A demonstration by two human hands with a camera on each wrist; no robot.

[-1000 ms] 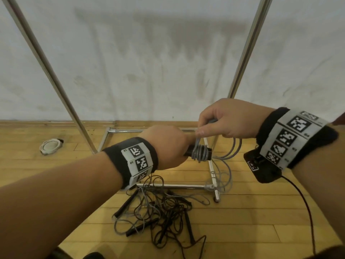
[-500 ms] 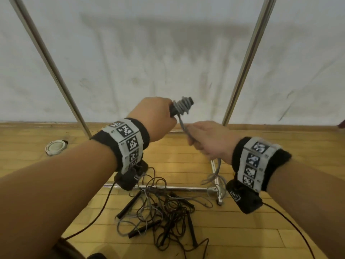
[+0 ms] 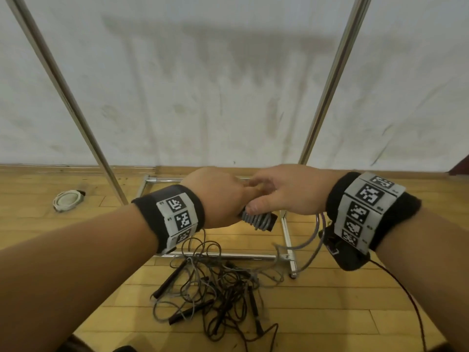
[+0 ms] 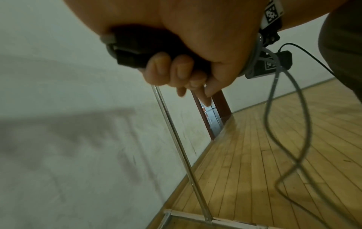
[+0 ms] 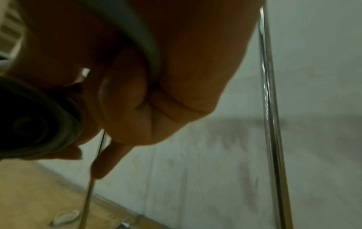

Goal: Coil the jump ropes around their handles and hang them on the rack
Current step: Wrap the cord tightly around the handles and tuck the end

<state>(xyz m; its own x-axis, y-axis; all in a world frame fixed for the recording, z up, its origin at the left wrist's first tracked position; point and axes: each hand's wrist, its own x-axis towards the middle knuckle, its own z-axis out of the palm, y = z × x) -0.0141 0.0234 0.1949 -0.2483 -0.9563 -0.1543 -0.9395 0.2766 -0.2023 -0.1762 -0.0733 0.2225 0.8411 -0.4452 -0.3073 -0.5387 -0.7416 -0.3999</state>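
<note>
Handles [image 3: 271,220] were gripped in the left hand [image 3: 215,199], grey rope [image 3: 256,221] coiled around them. Rope was pinched by the right hand [image 3: 284,191]. A tangle [image 3: 215,285] lay at six o'clock below the rack [image 3: 330,80].
</note>
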